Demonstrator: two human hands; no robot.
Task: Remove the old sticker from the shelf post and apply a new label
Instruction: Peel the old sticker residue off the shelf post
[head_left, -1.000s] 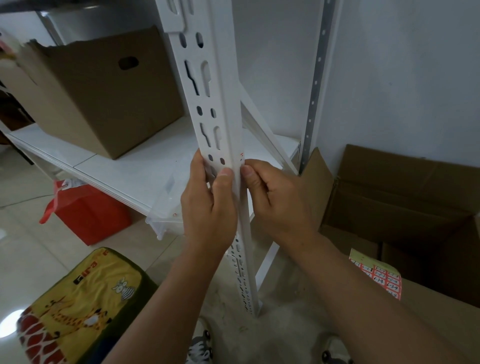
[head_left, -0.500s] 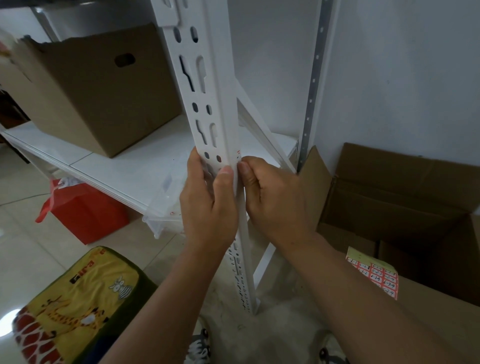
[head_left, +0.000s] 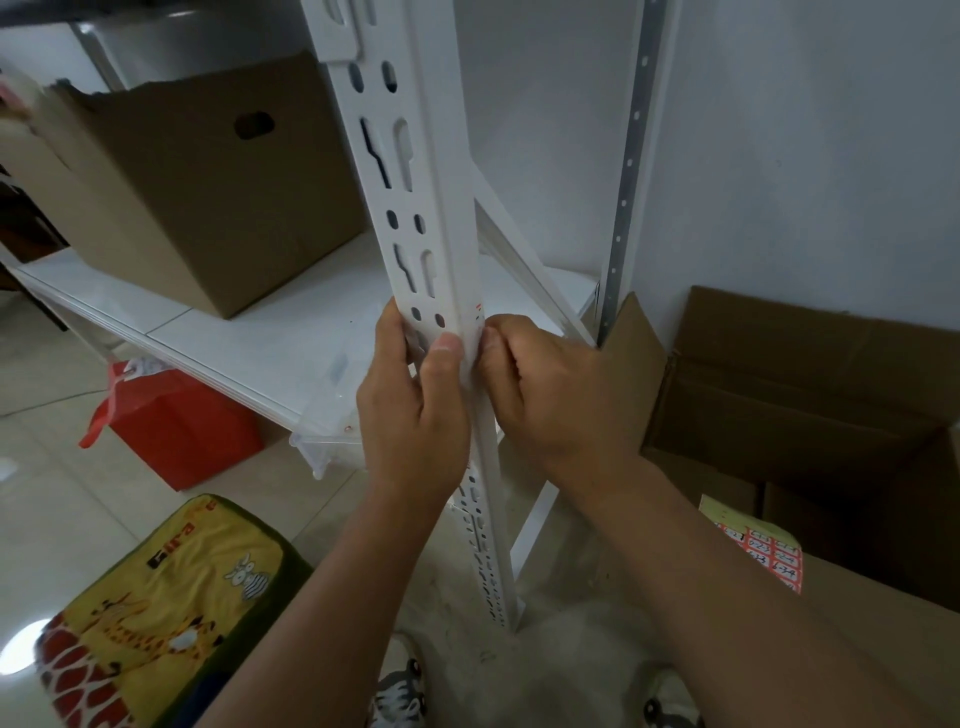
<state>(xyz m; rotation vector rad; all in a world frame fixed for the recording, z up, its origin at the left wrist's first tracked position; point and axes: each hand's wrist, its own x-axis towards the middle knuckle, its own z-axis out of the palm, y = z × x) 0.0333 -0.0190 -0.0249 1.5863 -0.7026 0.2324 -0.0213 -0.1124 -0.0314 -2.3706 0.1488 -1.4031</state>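
The sticker (head_left: 477, 318) sits on the right edge of the white shelf post (head_left: 415, 208), just above my fingers; only a sliver of it with small red marks shows, and I cannot tell how much of it has lifted. My left hand (head_left: 415, 415) is clamped on the post, thumb pressed flat on its front face and fingers wrapped round the left side. My right hand (head_left: 550, 400) is curled against the post's right edge with the fingertips bunched at the sticker; they seem to pinch or pick at it, but the contact itself is hidden.

Compared with a second ago, my hands have kept the same hold on the post at the same height; the right fingertips now look tucked in tighter against the edge, and the whole view has drifted slightly.

Behind the post, the white shelf (head_left: 234, 332) carries a brown cardboard box (head_left: 208, 182). Under the shelf a red bag (head_left: 171, 421) stands on the tiled floor (head_left: 47, 493). Near my left forearm lies a yellow cushion (head_left: 156, 613) with cartoon animals. To the right, an open cardboard carton (head_left: 805, 389) stands against the wall, and a sheet of red labels (head_left: 769, 556) rests on its near flap, just beyond my right forearm.
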